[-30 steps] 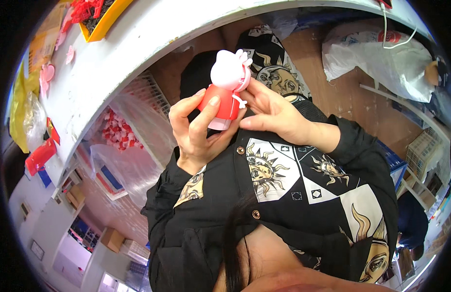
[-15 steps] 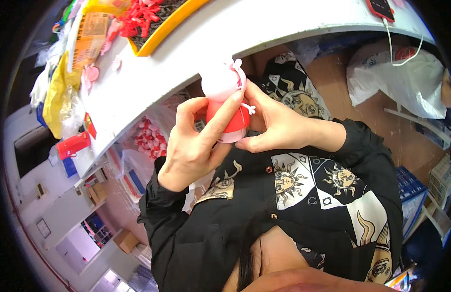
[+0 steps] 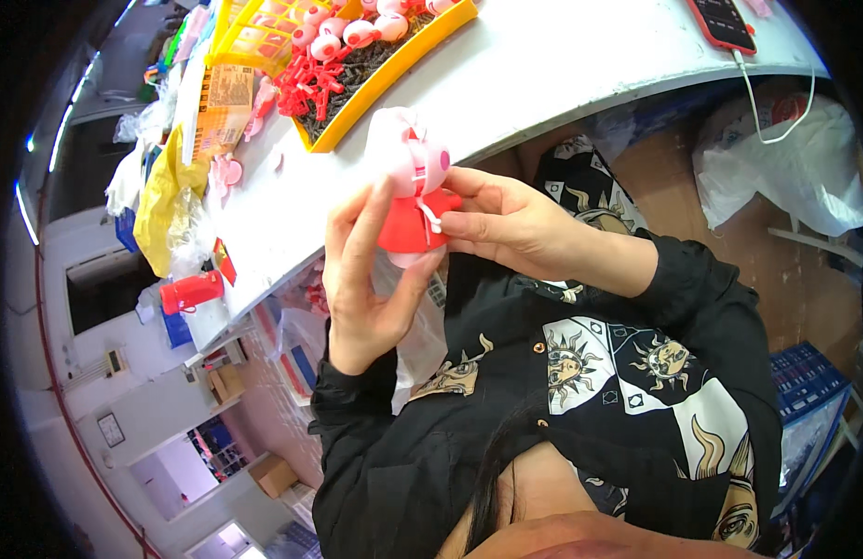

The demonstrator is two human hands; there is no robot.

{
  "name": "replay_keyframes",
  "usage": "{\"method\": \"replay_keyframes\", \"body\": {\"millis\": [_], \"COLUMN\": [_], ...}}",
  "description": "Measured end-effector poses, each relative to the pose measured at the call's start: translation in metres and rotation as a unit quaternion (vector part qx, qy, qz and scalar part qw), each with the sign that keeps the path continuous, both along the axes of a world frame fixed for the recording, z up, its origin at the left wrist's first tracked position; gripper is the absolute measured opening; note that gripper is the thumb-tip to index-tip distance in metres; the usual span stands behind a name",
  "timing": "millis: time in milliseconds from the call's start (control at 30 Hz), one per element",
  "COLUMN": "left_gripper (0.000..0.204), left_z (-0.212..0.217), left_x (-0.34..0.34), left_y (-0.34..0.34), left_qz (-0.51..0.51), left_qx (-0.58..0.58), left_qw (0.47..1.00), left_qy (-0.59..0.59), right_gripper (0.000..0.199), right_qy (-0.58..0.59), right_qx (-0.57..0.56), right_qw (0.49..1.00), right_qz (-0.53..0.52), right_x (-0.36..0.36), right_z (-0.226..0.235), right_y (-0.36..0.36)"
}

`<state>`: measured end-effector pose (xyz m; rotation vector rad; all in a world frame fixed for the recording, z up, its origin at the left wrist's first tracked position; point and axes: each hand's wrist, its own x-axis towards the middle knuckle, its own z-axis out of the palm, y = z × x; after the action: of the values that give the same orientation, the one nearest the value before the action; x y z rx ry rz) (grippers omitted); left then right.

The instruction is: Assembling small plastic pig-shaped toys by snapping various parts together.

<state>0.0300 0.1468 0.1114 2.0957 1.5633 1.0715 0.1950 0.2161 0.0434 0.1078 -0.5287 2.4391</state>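
Observation:
A pink toy pig figure with a red body is held up between my hands, close to the table's front edge. Its pink head shows a seam and a magenta nose, and a thin whitish arm sticks out from its side. My left hand grips the body from the left, thumb across the base and fingers up the side. From the right, my right hand pinches at the toy, its thumb by the small arm and fingers around the far side, partly hidden.
On the white table stands a yellow-edged tray with pink heads, red parts and dark bits. Nearby are a yellow basket, an orange-and-white packet and a red cylinder. A phone with a white cable lies far right.
The toy has turned so its nose and seam show. My right hand has shifted to its small arm, and my left thumb has moved down to the base.

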Motion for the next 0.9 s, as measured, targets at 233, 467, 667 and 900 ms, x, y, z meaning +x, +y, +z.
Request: {"method": "replay_keyframes", "body": {"millis": [233, 467, 667, 900], "left_gripper": [0.073, 0.067, 0.064, 0.069], "left_z": [0.018, 0.030, 0.025, 0.020], "left_x": [0.007, 0.008, 0.025, 0.022], "left_y": [0.016, 0.030, 0.032, 0.037], "left_qz": [-0.003, -0.048, -0.005, -0.049], "left_qx": [0.040, 0.023, -0.001, 0.044], "left_qw": [0.992, 0.967, 0.942, 0.932], "left_qy": [0.121, 0.250, 0.336, 0.356], "right_gripper": [0.054, 0.059, 0.061, 0.046], "right_qy": [-0.071, -0.015, -0.192, -0.254], "right_qx": [0.116, 0.061, 0.311, 0.237], "right_qw": [0.990, 0.998, 0.899, 0.927], "right_qz": [-0.041, 0.003, -0.240, -0.139], "right_x": [0.000, 0.001, -0.020, -0.007], "right_z": [0.003, -0.007, -0.025, -0.009], "right_y": [0.011, 0.017, 0.022, 0.013]}}
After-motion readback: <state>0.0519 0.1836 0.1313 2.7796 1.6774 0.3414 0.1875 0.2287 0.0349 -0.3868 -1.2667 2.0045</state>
